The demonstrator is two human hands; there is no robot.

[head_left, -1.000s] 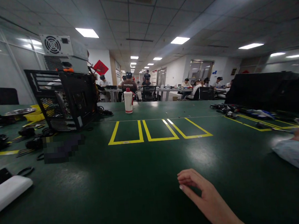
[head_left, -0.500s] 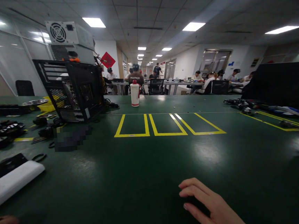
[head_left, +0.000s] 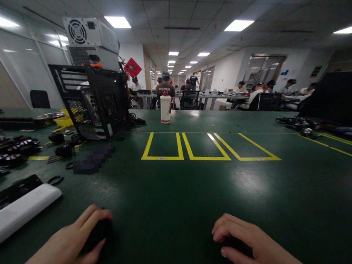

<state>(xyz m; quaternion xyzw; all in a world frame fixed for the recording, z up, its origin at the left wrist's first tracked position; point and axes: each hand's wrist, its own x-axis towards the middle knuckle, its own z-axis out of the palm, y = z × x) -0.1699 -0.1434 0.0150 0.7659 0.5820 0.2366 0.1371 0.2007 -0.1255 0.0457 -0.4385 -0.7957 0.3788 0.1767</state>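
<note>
At the lower left, my left hand [head_left: 70,244] reaches over the green table with its fingers curled around a dark rounded object [head_left: 96,236]. Fingers and thumb cover much of that object, and its kind is unclear. Lower right, my right hand [head_left: 252,242] hovers low over the table, fingers bent and thumb apart. I see only dark shadow between its thumb and fingers. A long white rounded case [head_left: 24,215] lies nearest to my left hand. Ahead of both hands, yellow tape outlines [head_left: 208,158] mark three areas on the tabletop.
A black computer case [head_left: 99,99] carries silver power supplies [head_left: 82,33] at the back left. Right of it stands a white bottle [head_left: 165,109] with a red lid. Black parts [head_left: 9,152] crowd the left side; more parts [head_left: 305,127] lie far right. People sit at distant tables.
My left hand has come in from the lower left edge, with the dark object now visible in it. The right hand's fingers have curled slightly. The view has shifted a little left.
</note>
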